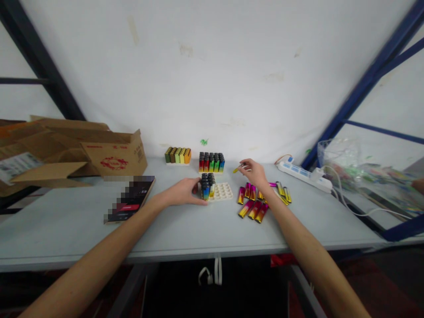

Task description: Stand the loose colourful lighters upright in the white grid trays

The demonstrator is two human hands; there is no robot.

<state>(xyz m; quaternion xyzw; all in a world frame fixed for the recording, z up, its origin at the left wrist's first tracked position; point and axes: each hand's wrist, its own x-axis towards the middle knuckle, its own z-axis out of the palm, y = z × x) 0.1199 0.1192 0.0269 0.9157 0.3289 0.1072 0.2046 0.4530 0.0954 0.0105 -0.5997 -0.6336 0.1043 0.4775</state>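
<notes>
My left hand (186,191) is curled around the left end of a white lighter tray (224,191), thumb in front and fingers behind. Blue and yellowish lighters (206,189) with black tops stand upright in that end; the tray's right part shows bare slots. Pinched in my right hand (253,171) is a yellow lighter (236,170) with a dark top, held tilted above the table, right of the tray. Below my right hand lie loose lighters, several pink-and-gold ones (255,209) and some yellow ones (281,190), partly hidden by my forearm.
Two filled lighter sets stand near the wall, one yellow-green (178,156), one multicoloured (211,162). Cardboard boxes (112,154) and a dark flat box (132,198) are at left. A white power strip (303,174) with cables lies at right, beside a blue metal frame (357,88).
</notes>
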